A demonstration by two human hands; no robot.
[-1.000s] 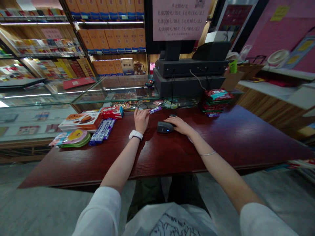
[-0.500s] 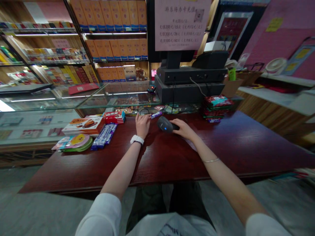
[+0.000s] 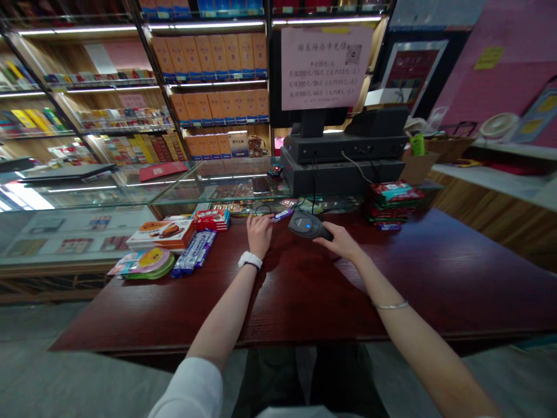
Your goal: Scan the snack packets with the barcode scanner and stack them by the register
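Between the fingertips of my left hand [image 3: 260,233] is one end of a small purple-wrapped snack bar [image 3: 282,215], held just above the dark red table [image 3: 300,302]. My right hand [image 3: 342,240] is wrapped round the handle of a black barcode scanner [image 3: 307,225], which has a blue light on top. The scanner's head points left, close to the bar. Left of my left hand lie several purple-wrapped bars [image 3: 194,252] in a row. Beside them are red snack packs [image 3: 211,219], an orange-and-white box [image 3: 162,233] and round-topped colourful packages [image 3: 150,264].
A stack of red and green packets [image 3: 394,200] stands at the table's right rear. Behind the table are a glass display case [image 3: 217,180] and a black cash register [image 3: 343,168] with a paper sign [image 3: 324,68]. Shelves of boxed goods [image 3: 217,55] line the back.
The view has tilted up and shifted left, so things appear lower and further right. The scanner has turned, its head now pointing more to the left. Both hands keep their holds.
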